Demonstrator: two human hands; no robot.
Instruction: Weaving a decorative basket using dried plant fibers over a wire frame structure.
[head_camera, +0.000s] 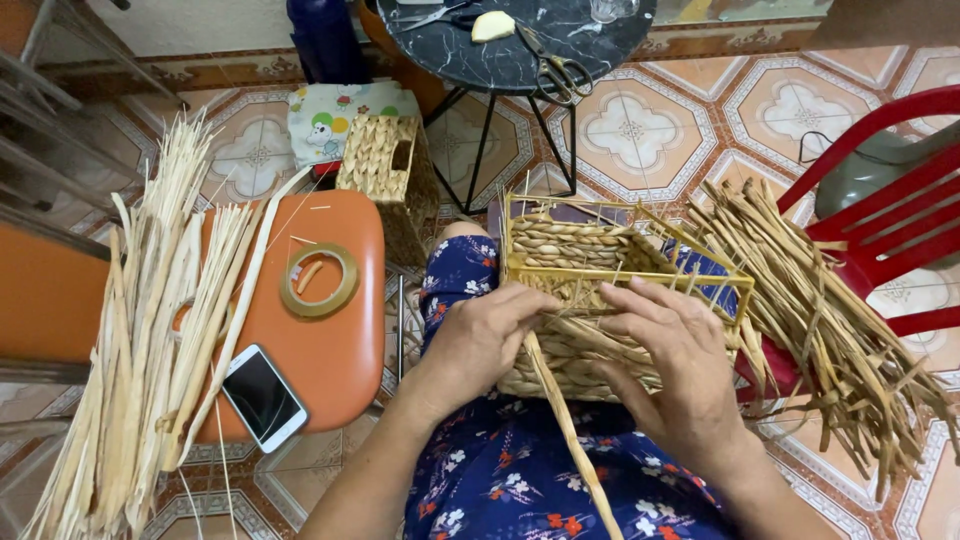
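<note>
A half-woven basket (575, 255) of twisted straw on a yellow wire frame rests on my lap. My left hand (480, 340) grips the near wall of the basket, fingers curled around the straw weave. My right hand (675, 365) presses on the same wall from the right, its fingers spread over the strands. A long loose straw strand (565, 430) runs from between my hands down across my flowered dress.
An orange stool (335, 340) on the left carries a tape roll (320, 280), a phone (262, 397) and a bundle of pale straw (150, 340). Twisted straw (830, 320) lies on a red chair (890, 190). A finished woven basket (385, 160) and a black round table (520, 45) with scissors (555, 70) stand ahead.
</note>
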